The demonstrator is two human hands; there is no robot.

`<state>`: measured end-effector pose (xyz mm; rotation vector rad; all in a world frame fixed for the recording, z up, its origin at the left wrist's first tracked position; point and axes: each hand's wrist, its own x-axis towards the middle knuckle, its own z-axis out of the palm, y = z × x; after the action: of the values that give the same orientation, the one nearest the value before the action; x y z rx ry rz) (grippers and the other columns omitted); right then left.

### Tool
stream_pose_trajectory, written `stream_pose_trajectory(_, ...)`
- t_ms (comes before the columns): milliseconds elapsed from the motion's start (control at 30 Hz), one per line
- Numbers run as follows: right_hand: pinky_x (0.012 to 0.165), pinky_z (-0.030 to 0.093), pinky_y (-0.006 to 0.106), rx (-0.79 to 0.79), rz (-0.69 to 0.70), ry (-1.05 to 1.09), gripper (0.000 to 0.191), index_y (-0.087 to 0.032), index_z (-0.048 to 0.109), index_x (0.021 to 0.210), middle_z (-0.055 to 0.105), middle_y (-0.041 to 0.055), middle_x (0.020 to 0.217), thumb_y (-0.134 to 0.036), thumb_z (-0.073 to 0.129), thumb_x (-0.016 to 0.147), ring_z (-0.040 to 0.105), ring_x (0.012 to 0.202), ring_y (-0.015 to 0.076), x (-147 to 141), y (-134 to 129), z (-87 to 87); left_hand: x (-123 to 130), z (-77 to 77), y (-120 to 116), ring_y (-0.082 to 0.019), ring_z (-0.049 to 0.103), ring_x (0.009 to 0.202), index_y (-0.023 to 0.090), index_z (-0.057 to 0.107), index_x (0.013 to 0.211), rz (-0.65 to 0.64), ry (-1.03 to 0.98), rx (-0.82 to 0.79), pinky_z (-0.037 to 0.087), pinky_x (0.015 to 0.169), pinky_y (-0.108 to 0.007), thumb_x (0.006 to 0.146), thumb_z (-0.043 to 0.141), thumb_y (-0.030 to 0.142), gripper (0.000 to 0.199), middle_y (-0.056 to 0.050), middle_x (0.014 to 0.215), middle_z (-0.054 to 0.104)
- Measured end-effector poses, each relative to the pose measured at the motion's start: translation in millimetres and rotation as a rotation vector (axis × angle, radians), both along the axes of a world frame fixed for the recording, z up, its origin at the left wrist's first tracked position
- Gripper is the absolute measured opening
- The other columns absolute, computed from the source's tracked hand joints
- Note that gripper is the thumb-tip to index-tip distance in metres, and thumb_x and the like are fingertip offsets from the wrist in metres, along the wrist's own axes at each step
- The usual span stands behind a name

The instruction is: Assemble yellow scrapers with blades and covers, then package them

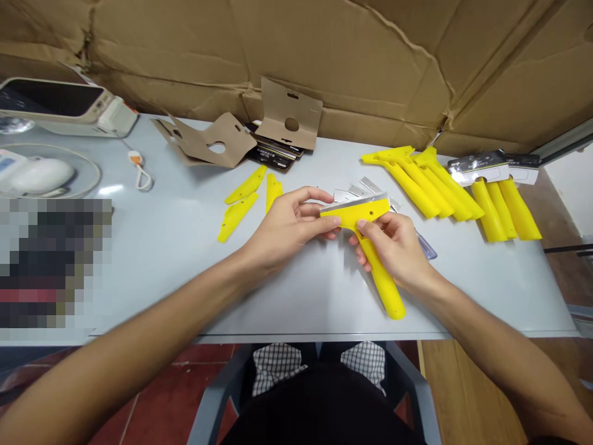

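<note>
A yellow scraper [380, 272] with a metal blade along its top edge is held above the table, its handle pointing down to the right. My left hand [291, 224] pinches the left end of its head between thumb and fingers. Around the neck, my right hand [393, 244] is closed, thumb on top. Loose metal blades [369, 185] lie behind the scraper, partly covered by it. A screwdriver with a translucent purplish handle [426, 246] lies beyond my right hand. Several yellow blade covers [237, 216] rest to the left of my left hand, one partly hidden by it.
Several yellow handles [417, 182] lie at the right, beside others in black packaging [521, 207]. Opened cardboard cards [291, 114] stand at the back against a large cardboard sheet [185, 43]. Electronic devices and a cable [139, 167] are at the left of the table [162, 278].
</note>
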<state>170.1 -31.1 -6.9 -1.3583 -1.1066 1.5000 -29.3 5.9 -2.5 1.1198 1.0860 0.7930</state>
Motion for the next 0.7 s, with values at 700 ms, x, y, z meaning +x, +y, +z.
stream_pose_trajectory(700,0.038,0.051,0.024,-0.057,0.031,0.103,0.018,-0.018,0.068,0.085,0.074,0.0045,0.075,-0.034,0.074,0.092,0.062,0.046,0.0114,-0.6,-2.1,7.6,-22.5,2.3,18.1,-0.021,0.078,0.083,0.02,0.073,0.107,-0.167,0.123,0.252,0.067,0.077,-0.034,0.074,0.094,0.037,0.043,-0.006,0.094,0.078)
